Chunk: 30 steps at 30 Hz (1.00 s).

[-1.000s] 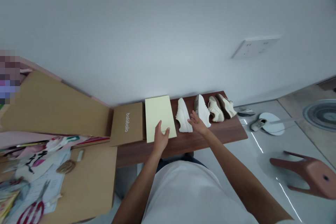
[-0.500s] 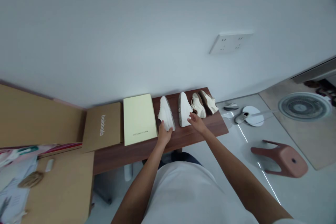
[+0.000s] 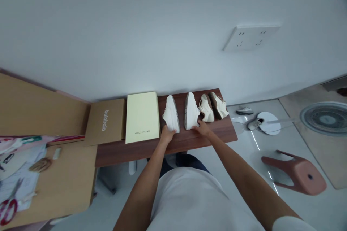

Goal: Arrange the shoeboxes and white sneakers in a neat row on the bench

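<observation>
Head view: on a brown board (image 3: 187, 140), a pale yellow box (image 3: 142, 115) and two beige shoes (image 3: 207, 109) flank the left white shoe (image 3: 170, 113) and right white shoe (image 3: 192, 112). The left hand (image 3: 167, 135) grips the former's near end, the right hand (image 3: 202, 128) the latter's.

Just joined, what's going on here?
A person's left hand holds the near end of one white shoe, the right hand the near end of the other white shoe. Both shoes are on the brown bench, toes toward the wall. Cream shoes sit to their right; a pale yellow box and a cardboard box are to their left.
</observation>
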Each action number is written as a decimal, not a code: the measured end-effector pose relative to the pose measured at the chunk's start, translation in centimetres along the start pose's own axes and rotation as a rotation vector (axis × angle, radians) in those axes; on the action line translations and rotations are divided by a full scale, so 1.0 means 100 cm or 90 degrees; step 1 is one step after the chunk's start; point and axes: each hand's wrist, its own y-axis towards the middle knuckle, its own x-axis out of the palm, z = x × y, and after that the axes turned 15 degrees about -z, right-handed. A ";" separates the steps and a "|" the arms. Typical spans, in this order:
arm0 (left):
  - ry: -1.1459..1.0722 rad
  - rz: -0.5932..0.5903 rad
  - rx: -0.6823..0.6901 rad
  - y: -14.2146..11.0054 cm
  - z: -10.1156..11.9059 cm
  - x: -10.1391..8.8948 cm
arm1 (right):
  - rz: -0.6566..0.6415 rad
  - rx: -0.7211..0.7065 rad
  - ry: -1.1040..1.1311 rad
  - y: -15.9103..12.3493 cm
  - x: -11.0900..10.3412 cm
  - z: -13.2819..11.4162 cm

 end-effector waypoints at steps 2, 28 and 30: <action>0.036 -0.006 -0.013 -0.001 0.000 -0.005 | -0.020 -0.019 -0.026 0.001 -0.002 0.000; 0.461 -0.058 0.064 -0.015 0.076 0.005 | -0.091 -0.057 -0.590 -0.030 -0.007 -0.097; 0.465 -0.055 0.056 -0.011 0.078 0.009 | -0.098 -0.064 -0.605 -0.023 -0.003 -0.099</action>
